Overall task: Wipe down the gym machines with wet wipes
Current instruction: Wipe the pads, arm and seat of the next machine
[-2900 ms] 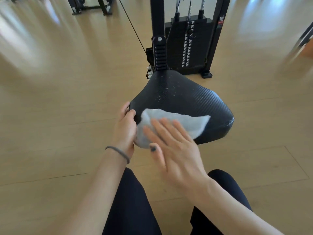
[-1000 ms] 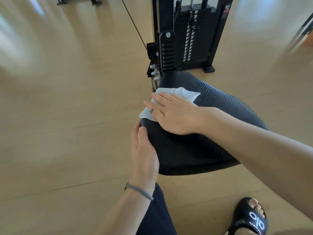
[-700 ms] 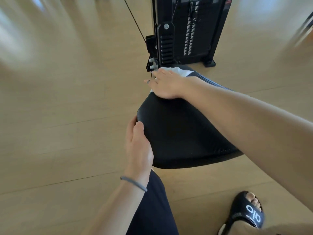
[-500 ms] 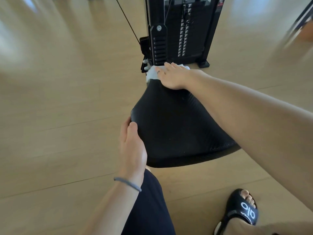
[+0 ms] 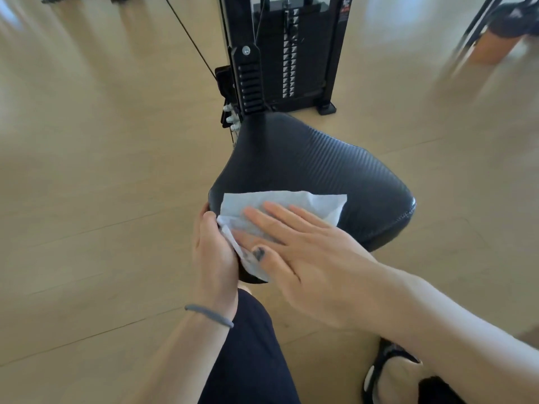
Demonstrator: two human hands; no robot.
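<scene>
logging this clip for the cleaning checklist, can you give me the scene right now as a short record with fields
surface being wiped: black padded seat of a weight machine
wipe: white wet wipe, spread flat on the near left part of the seat
right hand: right hand lies flat on the wipe, fingers straight, pressing it down
left hand: left hand grips the seat's near left edge
behind seat: weight stack and cable
floor: light wood floor

A gym: weight stack (image 5: 291, 53) machine, padded seat (image 5: 320, 170), wood floor (image 5: 102, 170)
</scene>
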